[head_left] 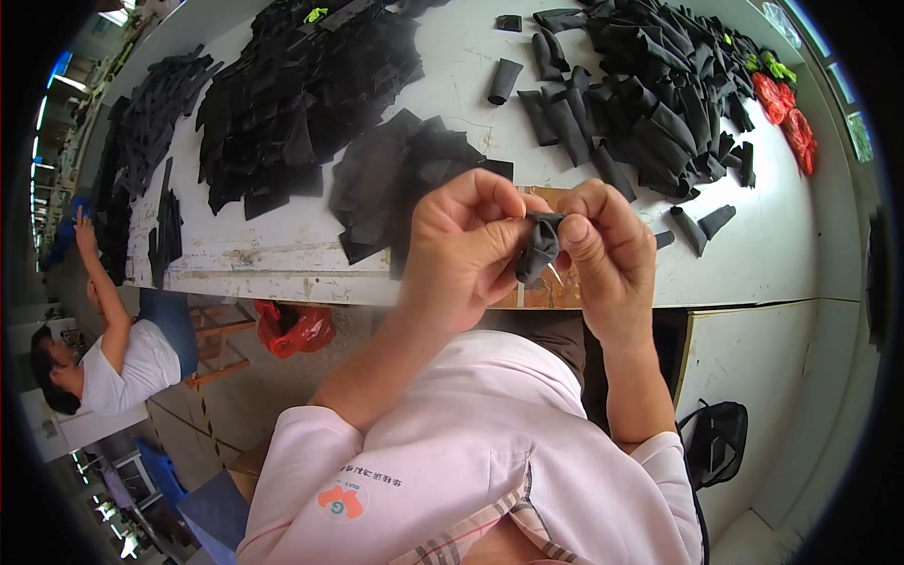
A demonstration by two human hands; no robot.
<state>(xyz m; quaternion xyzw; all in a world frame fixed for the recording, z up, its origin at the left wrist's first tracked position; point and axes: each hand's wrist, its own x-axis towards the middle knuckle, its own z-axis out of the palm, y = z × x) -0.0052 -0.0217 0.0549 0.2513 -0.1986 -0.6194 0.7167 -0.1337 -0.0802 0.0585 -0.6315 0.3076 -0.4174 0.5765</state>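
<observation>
Both hands meet just above the near edge of the white table, at a small folded piece of black fabric point(539, 252). My left hand point(457, 240) pinches its left side between thumb and fingers. On the other side, my right hand point(610, 254) grips its upper right edge, thumb on top. A thin, pale pointed tip point(556, 274) sticks out beside the cloth below my right thumb; what it belongs to is hidden by the fingers. Behind my left hand lies a loose heap of flat black fabric pieces point(377, 184).
A large pile of flat black pieces point(273, 113) covers the table's left. Rolled black fabric tubes point(650, 122) are heaped at right, near red plastic bags point(799, 137). Another red bag point(297, 328) is below the table edge. A co-worker point(132, 363) is at left beside a wooden stool point(221, 341).
</observation>
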